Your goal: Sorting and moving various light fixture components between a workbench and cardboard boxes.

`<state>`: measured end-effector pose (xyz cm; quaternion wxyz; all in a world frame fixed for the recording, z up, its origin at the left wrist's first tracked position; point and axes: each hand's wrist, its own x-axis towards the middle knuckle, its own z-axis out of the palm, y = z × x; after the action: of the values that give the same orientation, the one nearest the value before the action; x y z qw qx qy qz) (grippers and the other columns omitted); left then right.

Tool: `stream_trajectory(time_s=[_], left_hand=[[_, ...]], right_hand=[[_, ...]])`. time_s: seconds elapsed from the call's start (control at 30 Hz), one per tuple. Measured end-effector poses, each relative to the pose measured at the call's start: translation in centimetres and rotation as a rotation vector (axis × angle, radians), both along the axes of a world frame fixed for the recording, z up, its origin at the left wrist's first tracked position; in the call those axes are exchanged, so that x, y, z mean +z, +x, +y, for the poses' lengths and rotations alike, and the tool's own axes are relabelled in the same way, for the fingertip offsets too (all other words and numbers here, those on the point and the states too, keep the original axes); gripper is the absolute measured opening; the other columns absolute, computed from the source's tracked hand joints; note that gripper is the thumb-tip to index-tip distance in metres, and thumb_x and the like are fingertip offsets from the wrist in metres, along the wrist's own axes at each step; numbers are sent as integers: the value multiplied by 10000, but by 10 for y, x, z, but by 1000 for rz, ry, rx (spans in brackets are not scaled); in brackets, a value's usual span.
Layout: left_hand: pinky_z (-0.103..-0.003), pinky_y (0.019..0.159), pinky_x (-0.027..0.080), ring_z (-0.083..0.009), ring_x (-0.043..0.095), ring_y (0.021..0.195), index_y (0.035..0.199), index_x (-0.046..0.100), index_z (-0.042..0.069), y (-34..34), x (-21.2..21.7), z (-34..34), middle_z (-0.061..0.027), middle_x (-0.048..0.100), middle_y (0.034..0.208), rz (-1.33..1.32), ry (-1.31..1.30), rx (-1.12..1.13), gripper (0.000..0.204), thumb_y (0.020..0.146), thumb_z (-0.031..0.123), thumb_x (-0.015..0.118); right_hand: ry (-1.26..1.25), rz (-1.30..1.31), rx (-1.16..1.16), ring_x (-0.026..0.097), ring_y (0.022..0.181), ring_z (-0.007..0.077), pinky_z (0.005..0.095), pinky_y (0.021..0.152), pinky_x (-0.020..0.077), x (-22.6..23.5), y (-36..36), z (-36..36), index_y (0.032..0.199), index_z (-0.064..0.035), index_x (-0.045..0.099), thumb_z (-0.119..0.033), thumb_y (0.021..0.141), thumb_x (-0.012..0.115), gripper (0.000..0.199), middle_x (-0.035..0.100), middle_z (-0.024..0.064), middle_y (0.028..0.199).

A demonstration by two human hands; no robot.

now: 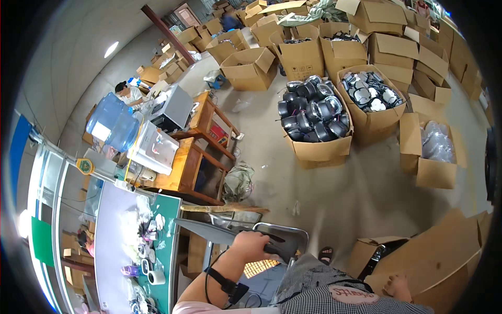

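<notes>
One dark grey panel [209, 231] in the head view sits gripped by the left hand [251, 246], between the green worktop [171, 209] and a metal chair frame [282, 226]; a firm, level hold should suit it — the frame crowds close. The right hand [397, 288] is near a cardboard flap [444, 251] — its hold unclear. A box [321, 152] of black rounded items [314, 112] stands ahead.

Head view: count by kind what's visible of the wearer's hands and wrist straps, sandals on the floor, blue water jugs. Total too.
Hands: 2 (left hand, right hand)
Black wrist strap: 1
Dark sandal: 1
Blue water jug: 1
Total: 5
</notes>
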<state>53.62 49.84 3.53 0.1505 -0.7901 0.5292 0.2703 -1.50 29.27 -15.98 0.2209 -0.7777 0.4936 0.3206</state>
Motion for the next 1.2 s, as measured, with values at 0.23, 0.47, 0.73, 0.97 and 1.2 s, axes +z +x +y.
stream_trajectory(time_s=[0.23, 0.47, 0.73, 0.97, 1.2], left_hand=[[-424, 758, 493, -298, 643, 857, 889, 668, 90, 73, -3, -28, -104, 652, 840, 22, -1, -63, 668, 658, 715, 624], [-408, 729, 474, -285, 645, 819, 832, 645, 98, 91, -13, -37, -68, 644, 823, 107, -93, -61, 631, 668, 707, 615], [-409, 755, 407, -244, 584, 823, 901, 612, 105, 53, -56, -53, -58, 588, 791, 167, -136, 112, 235, 814, 319, 571], [-443, 979, 366, -264, 582, 1060, 987, 662, 157, 17, -50, -65, -87, 658, 1021, 365, 207, 629, 268, 864, 294, 466], [-390, 916, 457, -313, 567, 1042, 1212, 565, 34, 51, 13, -151, -176, 593, 1114, -114, -587, 1491, 415, 824, 153, 648]], right_hand=[[-166, -16, 21, 451, 1247, 300, 514, 1110, 228, 7, 22, 4, 1083, -111, 680, -517, 703, 649, 557, 613, 140, 1183], [-311, -136, -128, 497, 1201, 308, 475, 1060, 326, -18, 107, -92, 1062, -89, 680, -442, 712, 671, 497, 629, 152, 1144], [-19, 61, -21, 510, 1182, 308, 434, 1026, 370, -73, 258, -327, 1067, -80, 673, -386, 704, 695, 475, 621, 154, 1152], [14, -517, 222, 636, 870, 314, 399, 788, 510, -17, 525, -468, 1061, -44, 651, -270, 723, 691, 409, 656, 175, 989], [170, -1277, 173, 593, 787, 154, 264, 699, 501, 72, 772, -456, 1187, -52, 574, -32, 774, 654, 421, 541, 103, 1170]])
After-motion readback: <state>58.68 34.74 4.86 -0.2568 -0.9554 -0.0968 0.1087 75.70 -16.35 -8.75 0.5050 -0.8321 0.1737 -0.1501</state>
